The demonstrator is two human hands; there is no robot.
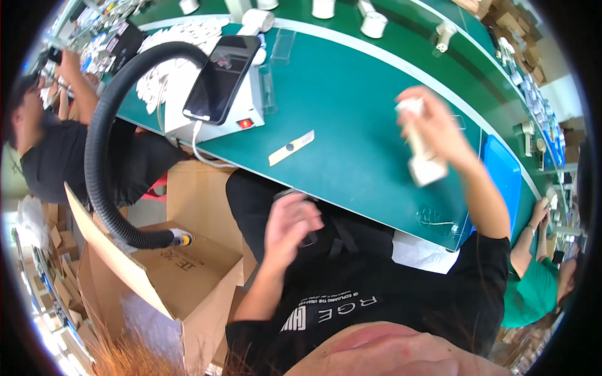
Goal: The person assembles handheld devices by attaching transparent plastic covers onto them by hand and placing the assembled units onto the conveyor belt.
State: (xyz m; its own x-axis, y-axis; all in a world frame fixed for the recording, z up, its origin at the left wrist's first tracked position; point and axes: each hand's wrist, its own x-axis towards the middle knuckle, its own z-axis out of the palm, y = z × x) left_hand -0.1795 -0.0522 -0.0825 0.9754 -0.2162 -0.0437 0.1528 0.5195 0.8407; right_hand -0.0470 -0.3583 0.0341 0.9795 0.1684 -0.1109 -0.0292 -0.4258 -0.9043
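Shows 1 opened cardboard box (214, 310) with clear plastic (150, 323) inside, 1 blue tray (505, 170) and 1 smartphone (222, 78). Clamps the grip of the right hand (436, 128) on 1 white handheld device (428, 172) above the green worktop (351, 106). Holds the left hand (290, 224) by the near edge; cannot tell that blurred grip's state.

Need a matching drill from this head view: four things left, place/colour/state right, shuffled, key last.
Things:
1. Phone
2. Hose
3. Tray
4. Right hand

Descriptions:
A. Blue, on the right of the picture
B. Gripping a white piece
C. Black and ribbed, curving down on the left
D. On top of a white box

Pairs: 1-D, 2-C, 3-A, 4-B
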